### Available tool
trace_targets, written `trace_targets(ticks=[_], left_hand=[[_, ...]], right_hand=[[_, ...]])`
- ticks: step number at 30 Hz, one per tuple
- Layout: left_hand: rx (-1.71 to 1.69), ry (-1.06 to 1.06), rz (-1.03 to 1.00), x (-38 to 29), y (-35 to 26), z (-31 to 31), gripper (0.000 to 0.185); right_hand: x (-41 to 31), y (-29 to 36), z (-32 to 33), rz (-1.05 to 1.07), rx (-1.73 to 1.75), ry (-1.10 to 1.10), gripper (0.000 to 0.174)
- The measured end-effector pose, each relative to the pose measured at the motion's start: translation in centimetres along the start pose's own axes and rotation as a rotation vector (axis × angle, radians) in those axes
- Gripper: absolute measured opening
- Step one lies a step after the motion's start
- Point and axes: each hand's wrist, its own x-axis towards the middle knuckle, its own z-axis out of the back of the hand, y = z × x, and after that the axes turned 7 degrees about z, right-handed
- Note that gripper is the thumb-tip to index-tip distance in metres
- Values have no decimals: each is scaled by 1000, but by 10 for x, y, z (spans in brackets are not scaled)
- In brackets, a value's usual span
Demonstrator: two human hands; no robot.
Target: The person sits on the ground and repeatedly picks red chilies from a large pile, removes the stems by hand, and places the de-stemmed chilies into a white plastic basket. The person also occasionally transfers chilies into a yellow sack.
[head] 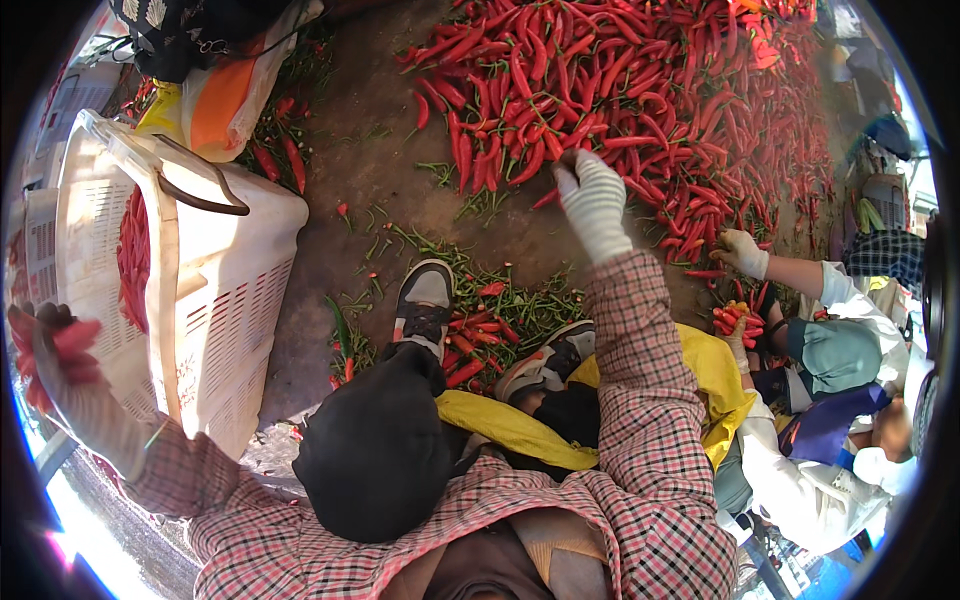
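My left hand [56,352], in a glove, is raised at the far left beside a white plastic crate [232,247]. It holds a bunch of red chili peppers [71,337], blurred by motion. The crate has slotted sides and a dark handle [202,187], and red peppers [133,262] show inside it. My right hand [589,187], in a striped glove with bare fingertips, reaches to the near edge of a large heap of red chili peppers [600,82]. Its fingertips are bent down at the peppers; whether they grip one is hidden.
Green stems and broken peppers [480,322] lie around my shoes [424,300]. A yellow woven sack [517,431] lies by my legs. At right a co-worker's gloved hand [742,255] reaches to the heap; their other hand holds peppers [739,322]. A printed bag [232,90] stands behind the crate.
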Motion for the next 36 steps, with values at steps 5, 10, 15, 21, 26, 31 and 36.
trace_targets(ticks=[5, 10, 15, 21, 26, 31, 36], left_hand=[[1128, -284, -243, 32, 13, -4, 50], [253, 153, -240, -87, 6, -116, 40], [-67, 1089, 386, -155, 65, -281, 41], [-392, 887, 1095, -200, 133, -354, 37], [-649, 680, 1374, -191, 143, -353, 21], [-1014, 376, 1759, -144, 167, -349, 21], [-768, 387, 1290, -138, 198, -351, 22]], right_hand=[[34, -31, -25, -169, -465, 230, 38], [10, -21, -6, -303, -134, 109, 37], [-47, 16, -5, -93, 559, 0, 26], [-62, 59, -4, -18, 52, 186, 30], [-44, 74, -13, 425, 193, 242, 29], [37, 49, -18, 351, 137, 53, 26], [120, 22, -35, -152, -402, 121, 39]])
